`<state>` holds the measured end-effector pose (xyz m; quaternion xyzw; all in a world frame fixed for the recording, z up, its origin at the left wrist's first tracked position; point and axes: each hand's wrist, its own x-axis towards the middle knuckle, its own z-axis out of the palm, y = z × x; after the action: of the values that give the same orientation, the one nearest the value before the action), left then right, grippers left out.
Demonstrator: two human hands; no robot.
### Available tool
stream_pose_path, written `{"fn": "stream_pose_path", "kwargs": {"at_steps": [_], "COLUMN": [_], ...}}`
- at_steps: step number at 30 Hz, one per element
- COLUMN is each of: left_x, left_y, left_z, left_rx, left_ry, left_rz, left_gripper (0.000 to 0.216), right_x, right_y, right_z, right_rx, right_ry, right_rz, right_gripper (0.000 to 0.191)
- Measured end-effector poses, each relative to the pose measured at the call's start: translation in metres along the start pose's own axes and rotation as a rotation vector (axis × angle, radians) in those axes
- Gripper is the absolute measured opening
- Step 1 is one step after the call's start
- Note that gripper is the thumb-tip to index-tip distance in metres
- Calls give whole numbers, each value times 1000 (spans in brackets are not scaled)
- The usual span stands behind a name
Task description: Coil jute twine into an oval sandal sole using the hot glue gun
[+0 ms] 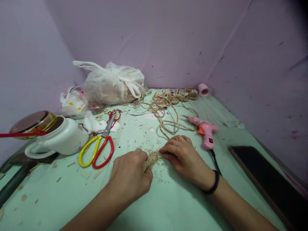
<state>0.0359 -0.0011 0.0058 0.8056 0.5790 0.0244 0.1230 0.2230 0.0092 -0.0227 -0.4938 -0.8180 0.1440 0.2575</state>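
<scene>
A small coiled piece of braided straw cord is gripped between the thumb and fingers of my left hand. Just right of it, my right hand pinches the loose straw cord close to the coil. From there the cord loops away across the table to the back. The fingertips of my right hand partly hide where the cord meets the coil. A pink glue gun lies beyond my right hand, its small light glowing red. Scissors with one yellow and one red handle lie to the left of my left hand.
On the left lie a white mug and a gold-rimmed lid. A tied plastic bag stands at the back, beside several straw coils and a pink tape roll. A phone lies right. Straw scraps litter the tabletop.
</scene>
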Motion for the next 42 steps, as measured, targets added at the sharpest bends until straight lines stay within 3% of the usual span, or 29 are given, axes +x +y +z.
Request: {"fn": "stream_pose_path", "kwargs": {"at_steps": [12,21,28,34,42], "left_x": [2,3,3,2,0], "left_y": [-7,-9,-10,-11,-6], "left_z": [1,5,6,5,1], "left_rx": [-106,-128,-170,-158,-60], "left_ry": [-12,-10,17,1,-30], "left_rz": [85,145,191,212,202], "left_gripper": [17,15,13,15,13], "right_x": [-1,3,12,12,8], "right_y": [-1,-12,-17,-12,-6], "right_z": [-3,6,10,9,0], "right_rx": [50,50,25,25,57], "right_ry": [-41,80,140,161,135], "right_rz": [-4,260,363,315,61], "right_gripper": [16,22,22,19,27]}}
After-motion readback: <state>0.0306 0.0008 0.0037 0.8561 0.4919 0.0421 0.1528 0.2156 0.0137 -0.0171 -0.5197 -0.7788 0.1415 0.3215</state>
